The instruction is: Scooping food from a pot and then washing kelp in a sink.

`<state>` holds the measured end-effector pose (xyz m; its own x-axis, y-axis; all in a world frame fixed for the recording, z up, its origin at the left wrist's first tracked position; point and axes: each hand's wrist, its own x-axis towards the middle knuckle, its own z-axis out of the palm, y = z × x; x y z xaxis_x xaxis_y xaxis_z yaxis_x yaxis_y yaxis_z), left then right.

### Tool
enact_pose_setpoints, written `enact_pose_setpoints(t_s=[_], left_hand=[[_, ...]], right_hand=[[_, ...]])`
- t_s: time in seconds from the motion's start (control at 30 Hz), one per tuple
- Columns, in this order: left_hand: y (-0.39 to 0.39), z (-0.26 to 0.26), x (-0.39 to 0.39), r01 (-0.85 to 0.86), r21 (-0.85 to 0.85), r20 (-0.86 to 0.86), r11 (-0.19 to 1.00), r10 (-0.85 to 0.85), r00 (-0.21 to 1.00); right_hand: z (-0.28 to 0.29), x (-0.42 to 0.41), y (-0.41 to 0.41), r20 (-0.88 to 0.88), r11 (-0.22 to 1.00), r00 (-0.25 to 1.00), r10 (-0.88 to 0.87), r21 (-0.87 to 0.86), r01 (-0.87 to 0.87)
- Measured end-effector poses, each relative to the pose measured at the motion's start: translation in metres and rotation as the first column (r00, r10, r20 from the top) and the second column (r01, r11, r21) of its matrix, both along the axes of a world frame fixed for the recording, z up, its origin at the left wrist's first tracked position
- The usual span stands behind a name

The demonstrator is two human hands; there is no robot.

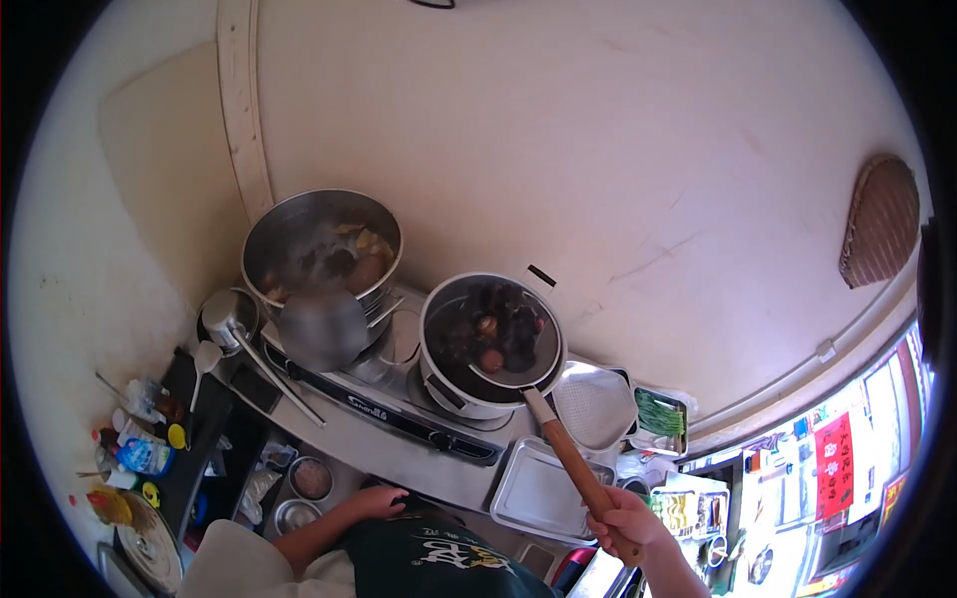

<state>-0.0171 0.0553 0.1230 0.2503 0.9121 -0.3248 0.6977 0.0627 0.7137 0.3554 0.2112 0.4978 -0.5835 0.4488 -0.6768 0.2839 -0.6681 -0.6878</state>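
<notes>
My right hand point(628, 521) grips the wooden handle of a strainer ladle point(591, 486). The ladle's round bowl lies in the right-hand steel pot point(457, 404), with dark pieces and several brown round items point(491, 361) in or over it. My left hand point(383, 501) rests near the front of the dark green apron point(448, 549); its fingers are bent, and whether they hold anything is unclear. Up and left stands a larger steaming pot point(323, 196) with brown and yellowish food. A round grey disc point(321, 329), blurred, overlaps its front edge.
Both pots stand on a two-burner stove point(389, 418). Right of it lie a perforated tray point(594, 404), an empty metal tray point(538, 489) and a container of green vegetables point(659, 415). At left are a long-handled steel ladle point(280, 377), a spatula point(205, 359), bottles and bowls point(311, 478).
</notes>
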Motion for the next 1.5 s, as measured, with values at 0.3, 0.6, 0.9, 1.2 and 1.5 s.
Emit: enact_pose_setpoints(t_s=[0.3, 0.6, 0.9, 1.2, 1.5], left_hand=[[-0.001, -0.006, 0.003, 0.055, -0.115, -0.005, 0.992, -0.056, 0.998], [-0.008, -0.024, 0.004, 0.069, -0.164, 0.039, 0.984, -0.064, 0.997], [-0.015, -0.015, 0.005, 0.024, -0.227, 0.015, 0.974, -0.021, 1.000], [-0.016, -0.013, 0.004, 0.029, -0.224, 0.005, 0.974, -0.028, 1.000], [-0.011, -0.008, 0.009, 0.035, -0.225, 0.017, 0.974, -0.032, 0.999]], right_hand=[[-0.040, 0.001, -0.030, -0.094, 0.997, 0.993, -0.069, 0.033, 0.072], [-0.054, -0.006, -0.040, -0.055, 0.989, 0.996, -0.075, 0.127, 0.081], [-0.069, -0.004, -0.043, -0.128, 0.991, 0.987, -0.095, 0.084, 0.106], [-0.073, -0.008, -0.048, -0.104, 0.985, 0.989, -0.108, 0.124, 0.121], [-0.033, -0.011, -0.035, -0.190, 0.989, 0.971, -0.146, -0.040, 0.141]])
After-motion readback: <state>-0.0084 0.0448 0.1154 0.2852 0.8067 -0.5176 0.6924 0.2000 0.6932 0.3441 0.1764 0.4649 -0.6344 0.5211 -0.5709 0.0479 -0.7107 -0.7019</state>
